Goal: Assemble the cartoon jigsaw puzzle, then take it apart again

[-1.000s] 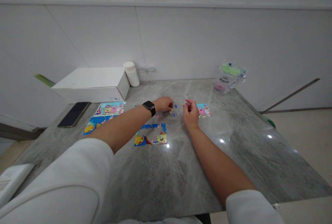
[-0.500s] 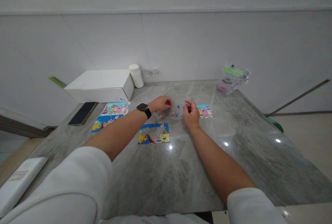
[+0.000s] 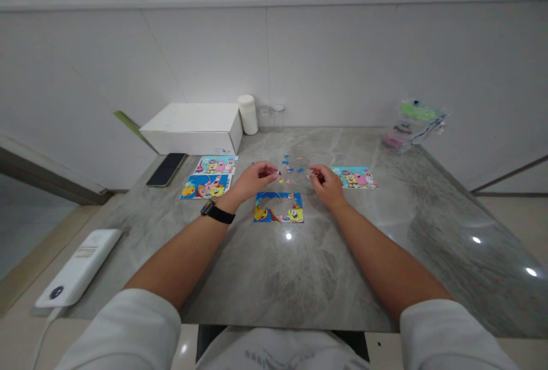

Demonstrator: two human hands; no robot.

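Observation:
A partly assembled cartoon jigsaw puzzle (image 3: 295, 215) lies on the table, with a gap in its middle where grey tabletop shows. Beyond it several loose puzzle pieces (image 3: 288, 169) are scattered. My left hand (image 3: 256, 180), with a black watch at the wrist, is at the left of these pieces, thumb and fingers pinched on a small puzzle piece (image 3: 278, 173). On the other side, my right hand (image 3: 327, 186) is curled, its fingertips closed on another small puzzle piece (image 3: 307, 176). What is printed on either piece is too small to make out.
Picture cards (image 3: 216, 165) lie at the left, another card (image 3: 359, 177) beyond my right hand. A phone (image 3: 166, 169), white box (image 3: 192, 124), white bottle (image 3: 248, 115) and clear jars (image 3: 278, 119) stand or lie farther back. A plastic bag (image 3: 413, 124) is at back right, a corded power bank (image 3: 81, 264) at left.
The view has shifted, so the table things appear farther right. My left hand has drawn back from over the loose pieces, uncovering more of them. My right hand stays pinched beside them.

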